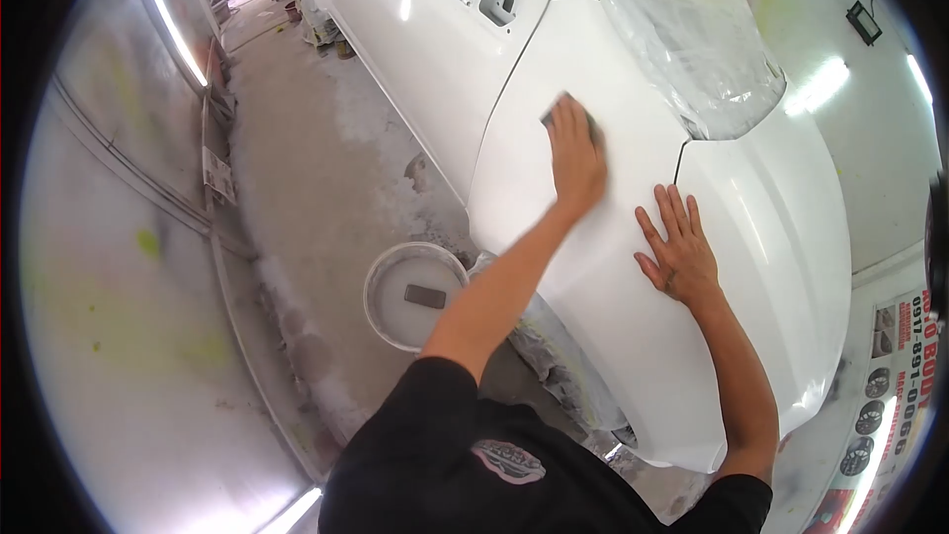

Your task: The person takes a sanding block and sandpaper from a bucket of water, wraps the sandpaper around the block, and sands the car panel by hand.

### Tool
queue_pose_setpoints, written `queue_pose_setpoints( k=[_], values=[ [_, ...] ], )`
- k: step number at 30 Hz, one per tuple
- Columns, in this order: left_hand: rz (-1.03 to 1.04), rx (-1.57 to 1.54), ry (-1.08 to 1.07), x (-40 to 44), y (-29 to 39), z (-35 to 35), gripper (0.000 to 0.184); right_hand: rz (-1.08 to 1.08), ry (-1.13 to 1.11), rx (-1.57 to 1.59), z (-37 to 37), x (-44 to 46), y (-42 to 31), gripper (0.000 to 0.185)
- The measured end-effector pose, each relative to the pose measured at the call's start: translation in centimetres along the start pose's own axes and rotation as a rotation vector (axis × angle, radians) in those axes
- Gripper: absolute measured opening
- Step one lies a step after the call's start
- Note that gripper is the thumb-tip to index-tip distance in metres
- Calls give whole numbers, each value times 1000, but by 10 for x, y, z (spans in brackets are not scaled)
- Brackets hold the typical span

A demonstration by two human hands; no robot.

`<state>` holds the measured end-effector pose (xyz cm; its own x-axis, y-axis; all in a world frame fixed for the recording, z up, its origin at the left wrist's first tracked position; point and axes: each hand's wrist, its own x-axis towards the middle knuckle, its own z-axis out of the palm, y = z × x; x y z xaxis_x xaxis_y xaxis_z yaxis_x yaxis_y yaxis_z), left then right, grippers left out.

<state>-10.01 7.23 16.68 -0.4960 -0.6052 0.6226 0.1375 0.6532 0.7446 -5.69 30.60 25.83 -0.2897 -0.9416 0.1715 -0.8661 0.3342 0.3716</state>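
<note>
My left hand is pressed on the white car body panel, with its fingers together over a small dark pad. Only the pad's edges show beside the fingers. Lower and to the right, my right hand lies flat on the white bodywork, fingers spread, holding nothing. Its fingertips are close to a dark panel seam. Clear plastic film covers the glass area above.
On the floor left of my left forearm is a round bucket of cloudy liquid, with a dark rectangular block in it. Plastic wrap covers the wheel area. A wall stands left; a printed banner is at right.
</note>
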Motion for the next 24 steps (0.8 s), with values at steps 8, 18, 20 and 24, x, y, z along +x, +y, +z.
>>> queue_pose_setpoints(
  k=[8,18,20,24],
  values=[
    [-142,-11,101,75,-33,-14,58,-4,18,17,1,-1,2,70],
    [125,18,73,108,-22,-12,58,1,24,35,-1,-1,2,69],
    [201,84,-9,59,-21,-5,61,9,13,34,-4,0,3,69],
    [317,34,-13,51,-23,-1,60,12,-2,45,-4,1,3,70]
  ],
)
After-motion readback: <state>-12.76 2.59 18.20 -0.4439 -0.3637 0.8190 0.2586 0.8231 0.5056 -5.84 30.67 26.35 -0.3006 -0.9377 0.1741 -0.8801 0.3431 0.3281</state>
